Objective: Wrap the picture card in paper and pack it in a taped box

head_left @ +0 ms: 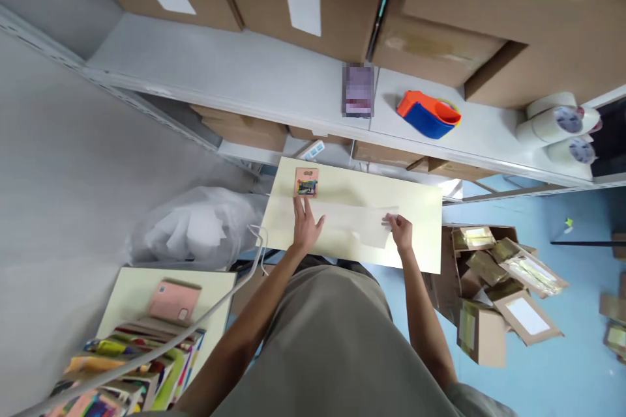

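Note:
A pale translucent sheet or bag (355, 225) lies flat on a small cream table (420, 208). My left hand (306, 225) rests open on its left end, fingers spread and flat. A little beyond its fingertips lies a small square card with a colourful picture (306, 182). My right hand (401, 231) is at the sheet's right end with fingers curled, pinching its edge.
A grey shelf (235, 78) behind the table carries cardboard boxes, a small purple item (358, 90), an orange and blue tape dispenser (430, 115) and tape rolls (562, 124). White bag (190, 228) at left. Colourful books (132, 365) and pink phone (174, 301) lower left. Open boxes (493, 287) on the blue floor.

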`<action>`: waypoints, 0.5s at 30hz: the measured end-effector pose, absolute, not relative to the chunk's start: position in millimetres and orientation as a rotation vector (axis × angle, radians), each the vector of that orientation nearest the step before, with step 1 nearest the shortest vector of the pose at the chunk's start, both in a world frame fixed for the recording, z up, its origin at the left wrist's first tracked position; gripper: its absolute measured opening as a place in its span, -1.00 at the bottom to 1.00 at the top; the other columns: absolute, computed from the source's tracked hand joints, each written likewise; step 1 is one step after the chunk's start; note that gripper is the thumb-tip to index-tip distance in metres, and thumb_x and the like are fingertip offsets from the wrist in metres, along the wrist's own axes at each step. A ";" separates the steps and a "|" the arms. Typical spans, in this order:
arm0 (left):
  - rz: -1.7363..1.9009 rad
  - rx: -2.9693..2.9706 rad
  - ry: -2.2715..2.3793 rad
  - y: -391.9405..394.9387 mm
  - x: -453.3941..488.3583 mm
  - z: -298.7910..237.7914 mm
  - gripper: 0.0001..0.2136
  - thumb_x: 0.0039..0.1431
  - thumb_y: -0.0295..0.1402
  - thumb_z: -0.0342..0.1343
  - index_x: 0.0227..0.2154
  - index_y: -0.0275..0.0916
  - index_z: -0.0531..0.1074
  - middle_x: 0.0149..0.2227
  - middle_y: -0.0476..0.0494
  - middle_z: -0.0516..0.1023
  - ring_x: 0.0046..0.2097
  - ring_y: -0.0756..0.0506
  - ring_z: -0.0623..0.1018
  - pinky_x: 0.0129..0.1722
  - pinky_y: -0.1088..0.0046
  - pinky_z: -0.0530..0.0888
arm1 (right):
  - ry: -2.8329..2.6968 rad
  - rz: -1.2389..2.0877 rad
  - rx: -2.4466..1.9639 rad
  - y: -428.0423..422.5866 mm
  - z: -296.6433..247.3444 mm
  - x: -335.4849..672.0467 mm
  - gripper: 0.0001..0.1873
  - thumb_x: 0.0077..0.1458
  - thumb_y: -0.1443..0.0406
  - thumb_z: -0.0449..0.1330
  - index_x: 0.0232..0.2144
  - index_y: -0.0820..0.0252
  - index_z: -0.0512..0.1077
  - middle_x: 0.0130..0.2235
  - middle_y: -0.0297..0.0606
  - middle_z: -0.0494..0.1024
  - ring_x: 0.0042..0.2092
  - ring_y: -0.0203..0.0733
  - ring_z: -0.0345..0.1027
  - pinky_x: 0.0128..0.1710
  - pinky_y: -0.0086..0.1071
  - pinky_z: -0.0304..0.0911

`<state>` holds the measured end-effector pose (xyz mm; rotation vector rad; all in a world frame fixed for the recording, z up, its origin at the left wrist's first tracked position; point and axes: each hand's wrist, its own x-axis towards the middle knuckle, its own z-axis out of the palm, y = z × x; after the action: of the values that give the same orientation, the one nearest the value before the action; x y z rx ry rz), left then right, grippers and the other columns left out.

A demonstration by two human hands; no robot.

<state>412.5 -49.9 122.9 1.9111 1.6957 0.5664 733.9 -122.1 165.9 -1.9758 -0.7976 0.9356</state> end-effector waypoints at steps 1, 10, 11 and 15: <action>0.539 1.910 1.716 -52.6 425.3 117.1 -0.07 0.37 -0.17 0.23 0.58 -0.41 -0.17 0.60 -0.69 -0.24 0.62 -0.51 -0.25 0.55 -0.23 0.05 | -0.780 0.962 -1.965 -126.6 157.1 748.2 -0.27 0.02 -0.36 0.30 -0.42 0.21 0.58 -0.26 0.08 0.75 -0.23 0.08 0.69 -0.36 -0.26 0.51; 0.010 1.855 1.664 -82.2 507.5 73.2 -0.13 0.27 -0.10 0.29 0.47 -0.54 0.14 0.55 -0.81 -0.07 0.58 -0.63 -0.02 0.51 -0.19 0.16 | -0.573 1.051 -1.946 -168.1 80.6 852.1 -0.24 -0.08 -0.39 0.31 -0.39 0.21 0.52 -0.26 0.07 0.73 -0.29 -0.01 0.67 -0.26 -0.23 0.57; -0.056 1.854 1.646 -86.8 510.8 69.6 -0.13 0.25 -0.10 0.32 0.46 -0.53 0.17 0.55 -0.80 -0.04 0.58 -0.63 0.00 0.50 -0.18 0.18 | -0.596 1.034 -1.969 -172.9 73.5 862.4 -0.23 -0.07 -0.40 0.28 -0.39 0.21 0.51 -0.28 0.05 0.72 -0.32 -0.03 0.65 -0.29 -0.24 0.55; -0.230 1.932 1.587 -103.0 511.0 58.3 -0.09 0.20 -0.17 0.38 0.47 -0.51 0.13 0.57 -0.79 -0.12 0.59 -0.61 -0.01 0.49 -0.11 0.22 | -0.799 0.925 -2.078 -192.0 50.9 895.6 -0.21 0.00 -0.44 0.12 -0.48 0.17 0.46 -0.48 -0.11 0.60 -0.45 -0.12 0.48 -0.44 -0.31 0.40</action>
<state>511.0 -103.0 58.3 1.9320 1.5869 -0.2297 895.6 -192.0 50.9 -2.0782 -0.7993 0.9249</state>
